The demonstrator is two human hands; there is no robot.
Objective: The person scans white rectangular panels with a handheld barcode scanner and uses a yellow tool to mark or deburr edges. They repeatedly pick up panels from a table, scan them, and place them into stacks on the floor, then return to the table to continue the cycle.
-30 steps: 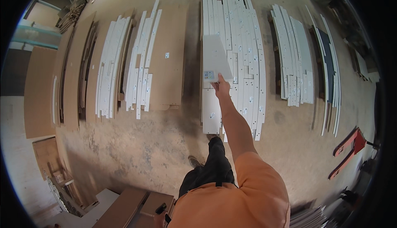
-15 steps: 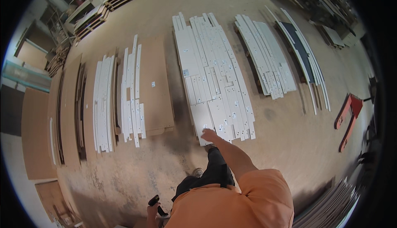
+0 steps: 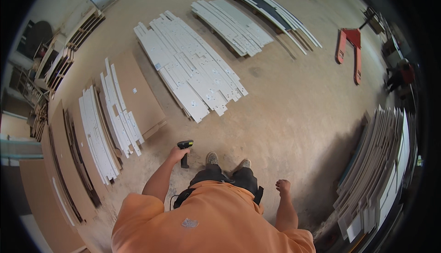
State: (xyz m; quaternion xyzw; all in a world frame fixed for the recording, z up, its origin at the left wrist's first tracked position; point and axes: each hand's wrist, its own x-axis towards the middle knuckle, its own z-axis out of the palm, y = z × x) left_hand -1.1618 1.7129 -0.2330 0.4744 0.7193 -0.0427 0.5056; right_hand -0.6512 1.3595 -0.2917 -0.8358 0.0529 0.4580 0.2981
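My left hand (image 3: pixel 176 154) grips a black handheld scanner (image 3: pixel 184 151) by its handle, held out in front of my body above the concrete floor. My right hand (image 3: pixel 283 187) hangs at my side, fingers curled in with nothing in them. Ahead of me lies a wide stack of white drilled panels (image 3: pixel 188 64) flat on the floor. A brown board (image 3: pixel 138 97) with narrower white strips (image 3: pixel 120 115) on it lies to my front left. My shoes show below the scanner.
More white panel stacks (image 3: pixel 234 23) lie farther ahead. A red pallet jack (image 3: pixel 350 51) stands at the right. Upright grey and white boards (image 3: pixel 376 170) lean at my right. Brown boards and white strips (image 3: pixel 94 136) lie at the left, wooden pallets (image 3: pixel 69 53) beyond.
My right hand has let go of the white panel on the stack and dropped to my side. I have turned right; my left hand has raised the scanner into view.
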